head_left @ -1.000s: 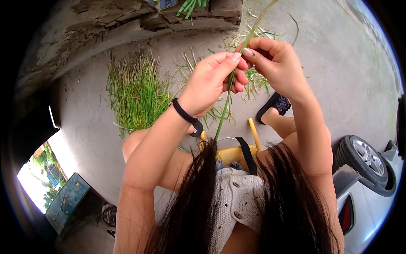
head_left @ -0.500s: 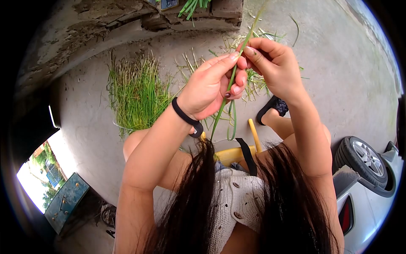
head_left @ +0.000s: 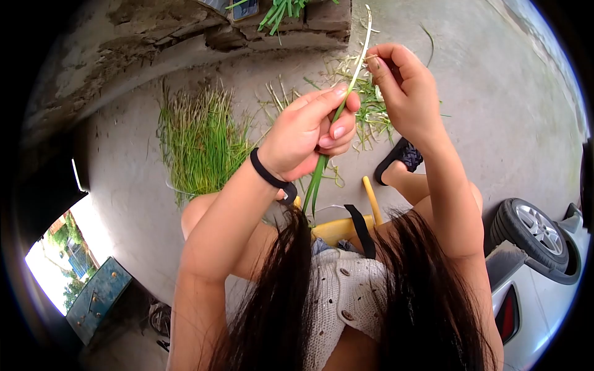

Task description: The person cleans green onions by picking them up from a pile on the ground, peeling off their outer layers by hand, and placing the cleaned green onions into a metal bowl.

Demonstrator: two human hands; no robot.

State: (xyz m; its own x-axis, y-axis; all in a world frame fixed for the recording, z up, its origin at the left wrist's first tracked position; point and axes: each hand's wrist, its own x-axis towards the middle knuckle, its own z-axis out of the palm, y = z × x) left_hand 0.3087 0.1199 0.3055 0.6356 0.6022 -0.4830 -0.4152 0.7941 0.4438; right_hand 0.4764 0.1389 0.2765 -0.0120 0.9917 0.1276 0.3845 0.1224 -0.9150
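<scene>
A long green stalk (head_left: 355, 75) with a pale, whitish upper end is pinched in my left hand (head_left: 315, 127); its green leaves hang below the fingers. My right hand (head_left: 405, 86) is just right of the pale part, thumb and forefinger pressed together on a small thin strip of peel (head_left: 371, 57). Loose green and pale scraps (head_left: 373, 117) lie on the ground beneath and behind the hands. To the left a large pile of green stalks (head_left: 201, 142) is spread on the floor.
A yellow stool frame (head_left: 337, 229) stands between my knees. More green leaves (head_left: 284, 12) lie on a rough ledge (head_left: 322, 25) at the top. At the right are a wheel (head_left: 532, 229) and a silver vehicle part (head_left: 526, 303); a teal box (head_left: 99, 300) is at lower left.
The stalk's upper end now shows whitish and whole in view. My right hand has moved up and come away from my left hand, with a thin strip between its fingertips.
</scene>
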